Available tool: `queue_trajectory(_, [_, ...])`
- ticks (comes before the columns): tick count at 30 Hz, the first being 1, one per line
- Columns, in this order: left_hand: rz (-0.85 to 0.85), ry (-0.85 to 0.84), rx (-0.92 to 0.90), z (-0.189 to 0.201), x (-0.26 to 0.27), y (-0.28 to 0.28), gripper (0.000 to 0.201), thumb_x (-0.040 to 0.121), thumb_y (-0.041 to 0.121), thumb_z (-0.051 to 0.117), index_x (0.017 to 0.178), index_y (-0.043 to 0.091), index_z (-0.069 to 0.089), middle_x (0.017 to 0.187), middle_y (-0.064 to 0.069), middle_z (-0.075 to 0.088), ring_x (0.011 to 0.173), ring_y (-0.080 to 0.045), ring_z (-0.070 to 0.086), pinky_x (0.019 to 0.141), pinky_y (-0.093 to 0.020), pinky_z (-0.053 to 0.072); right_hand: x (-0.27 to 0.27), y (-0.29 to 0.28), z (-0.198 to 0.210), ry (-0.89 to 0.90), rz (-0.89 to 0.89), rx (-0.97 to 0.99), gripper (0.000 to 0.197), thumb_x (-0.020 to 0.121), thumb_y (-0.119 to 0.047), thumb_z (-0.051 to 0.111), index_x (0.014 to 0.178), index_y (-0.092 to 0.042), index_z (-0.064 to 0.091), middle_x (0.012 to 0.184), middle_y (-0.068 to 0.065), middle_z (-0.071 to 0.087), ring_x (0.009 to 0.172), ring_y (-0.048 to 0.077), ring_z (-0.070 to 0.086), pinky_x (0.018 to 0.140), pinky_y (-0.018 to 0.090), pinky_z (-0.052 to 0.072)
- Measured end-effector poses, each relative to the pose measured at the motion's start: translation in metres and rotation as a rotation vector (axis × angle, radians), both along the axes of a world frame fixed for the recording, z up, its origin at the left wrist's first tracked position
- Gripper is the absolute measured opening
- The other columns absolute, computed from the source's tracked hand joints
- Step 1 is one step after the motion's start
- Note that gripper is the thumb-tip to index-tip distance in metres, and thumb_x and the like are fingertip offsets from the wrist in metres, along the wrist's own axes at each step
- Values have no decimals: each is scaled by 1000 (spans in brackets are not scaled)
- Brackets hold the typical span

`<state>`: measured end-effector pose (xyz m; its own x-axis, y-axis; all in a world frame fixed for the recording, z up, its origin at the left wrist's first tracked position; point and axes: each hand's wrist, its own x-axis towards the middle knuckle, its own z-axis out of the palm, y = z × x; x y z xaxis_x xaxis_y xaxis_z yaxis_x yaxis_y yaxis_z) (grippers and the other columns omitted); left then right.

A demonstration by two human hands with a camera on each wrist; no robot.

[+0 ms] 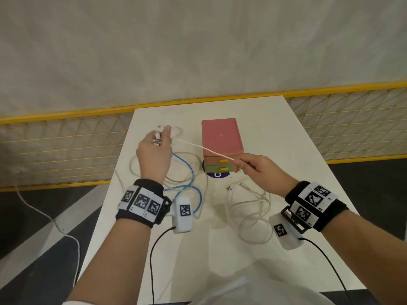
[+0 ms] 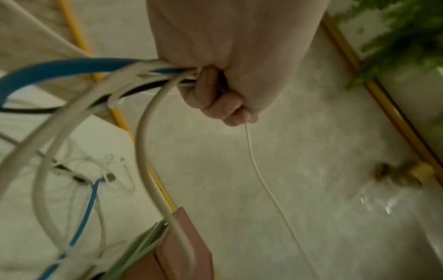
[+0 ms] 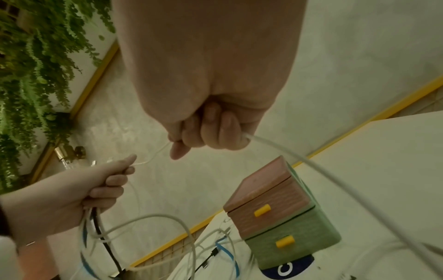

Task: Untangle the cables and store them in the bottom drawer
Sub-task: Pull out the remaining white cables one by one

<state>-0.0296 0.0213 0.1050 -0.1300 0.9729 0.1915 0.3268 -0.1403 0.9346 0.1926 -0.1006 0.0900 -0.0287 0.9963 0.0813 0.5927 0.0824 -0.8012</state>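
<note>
Right now my left hand [image 1: 154,155] fists the cable bundle [image 2: 100,79] above the table's [image 1: 286,150] far-left corner. My right hand [image 1: 259,170] pinches one white cable [image 1: 204,148], taut between them across the drawer box [image 1: 221,139]. Pulling rightward should free it; the green bottom drawer [image 1: 217,168] sits closed just beside my right.
</note>
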Motion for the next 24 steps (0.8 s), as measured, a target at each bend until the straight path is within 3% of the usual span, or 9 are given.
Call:
queue_trajectory(3, [-250, 95, 27, 7, 17, -19, 19, 94, 40, 58, 96, 23, 66, 64, 2, 60, 38, -2, 51, 47, -15, 42, -6, 7, -2, 5, 6, 23, 26, 100, -14, 42, 84, -7, 61, 60, -13, 49, 53, 3, 39, 55, 13, 31])
queue_trajectory(6, [-511, 257, -5, 1, 41, -40, 27, 93, 46, 57, 95, 21, 67, 58, 3, 56, 38, -7, 45, 46, -19, 38, -16, 16, 1, 12, 21, 62, 26, 99, -16, 44, 78, -14, 58, 53, -12, 39, 51, 5, 33, 52, 16, 28])
queue_trajectory(9, [-451, 299, 33, -4, 44, -37, 31, 93, 47, 56, 82, 19, 60, 60, 0, 53, 49, -15, 44, 53, -28, 38, -18, 19, 5, -13, 41, 82, 26, 100, -16, 42, 79, -18, 58, 57, -10, 40, 52, 6, 33, 53, 18, 28])
queue_trajectory(12, [-159, 131, 17, -1, 28, -11, 30, 94, 44, 55, 90, 15, 63, 72, -1, 60, 66, -18, 54, 63, -27, 39, -6, 13, 2, 15, 6, 44, 26, 100, -16, 40, 82, -13, 59, 59, -11, 42, 53, 5, 34, 54, 15, 30])
queue_trajectory(14, [-18, 199, 71, -2, 15, 1, 33, 96, 42, 54, 85, 12, 60, 72, -3, 60, 67, -20, 52, 62, -27, 35, 0, 8, -2, 20, -7, 15, 26, 100, -16, 40, 82, -10, 58, 57, -12, 40, 53, 4, 36, 53, 13, 31])
queue_trajectory(16, [-58, 244, 103, -4, 15, -1, 28, 96, 40, 54, 87, 14, 60, 68, -6, 62, 58, -16, 56, 57, -27, 41, 1, 7, -6, 23, -7, 11, 26, 100, -16, 41, 81, -10, 58, 58, -12, 37, 52, 4, 35, 52, 12, 31])
queue_trajectory(18, [-234, 218, 96, -5, 24, -16, 17, 95, 41, 55, 100, 27, 63, 66, -7, 65, 48, -12, 59, 54, -21, 48, -3, 10, -7, 22, -1, 22, 26, 100, -15, 42, 81, -11, 58, 61, -10, 39, 54, 5, 34, 54, 14, 30])
queue_trajectory(20, [-409, 295, 91, -10, 37, -32, 21, 93, 46, 56, 108, 33, 63, 61, 0, 62, 46, -14, 57, 53, -24, 48, -9, 14, -6, 13, 10, 33, 25, 100, -15, 42, 82, -10, 59, 59, -10, 40, 54, 6, 34, 54, 16, 29])
queue_trajectory(24, [-425, 365, 101, -10, 48, -37, 30, 93, 46, 57, 89, 17, 63, 55, 6, 48, 42, -8, 38, 45, -18, 32, -12, 17, -1, 28, 0, 59, 25, 100, -16, 43, 86, -9, 62, 53, -12, 41, 51, 5, 34, 52, 15, 30])
